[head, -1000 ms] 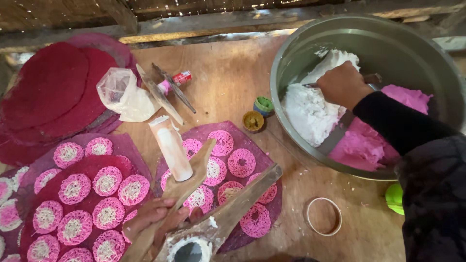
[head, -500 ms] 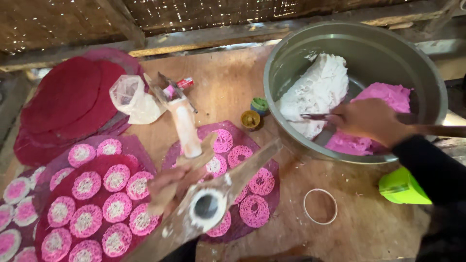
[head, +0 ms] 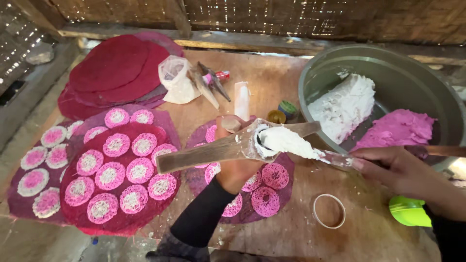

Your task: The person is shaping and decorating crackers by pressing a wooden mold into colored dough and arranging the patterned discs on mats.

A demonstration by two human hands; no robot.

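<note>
The left hand (head: pixel 236 167) grips a long wooden press (head: pixel 228 145) packed with white dough (head: pixel 286 140). At three o'clock, the right hand (head: pixel 398 170) pinches a flat spatula (head: pixel 335 157) against that dough, below a grey metal basin (head: pixel 388 63).

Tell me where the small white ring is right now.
In the head view, the small white ring lies on the wooden table at lower right, between the pink lacy discs and the green cup.

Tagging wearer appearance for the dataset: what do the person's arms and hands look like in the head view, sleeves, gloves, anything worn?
Both hands are bare: no gloves, rings or watch visible. The left hand comes out of a long, close-fitting black sleeve that ends at the wrist. The right hand shows a dark sleeve edge at the frame's lower right corner; its fabric is too cropped to describe. No markings or patterns visible on either sleeve.
</note>
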